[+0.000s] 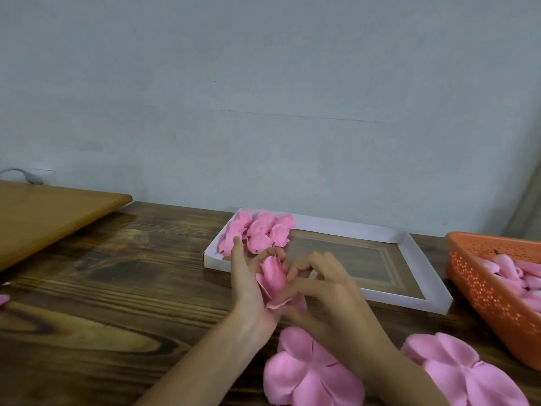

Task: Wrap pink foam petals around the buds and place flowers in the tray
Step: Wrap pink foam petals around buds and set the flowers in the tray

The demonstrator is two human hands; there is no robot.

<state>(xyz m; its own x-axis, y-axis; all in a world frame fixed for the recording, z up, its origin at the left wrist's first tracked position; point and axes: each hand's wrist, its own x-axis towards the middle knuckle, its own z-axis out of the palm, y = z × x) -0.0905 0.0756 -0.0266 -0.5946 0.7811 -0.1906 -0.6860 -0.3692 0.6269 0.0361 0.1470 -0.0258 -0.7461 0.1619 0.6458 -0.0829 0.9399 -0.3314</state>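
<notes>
A half-wrapped pink foam flower (273, 278) sits between both hands just in front of the white tray (421, 301). My left hand (246, 284) cradles it from the left, fingers stretched toward the tray. My right hand (325, 284) pinches its petals from the right with curled fingers. Several finished pink flowers (257, 231) lie in the tray's far left corner. Two flat pink petal sheets lie near me: one (310, 373) under my right forearm, another (465, 373) further right.
An orange perforated basket (480, 285) with pale pink buds (518, 273) stands at the right edge. A light wooden board (44, 218) lies at the far left, and a pink scrap (3, 300) at the left edge. The dark wooden table (117, 288) meets a grey wall.
</notes>
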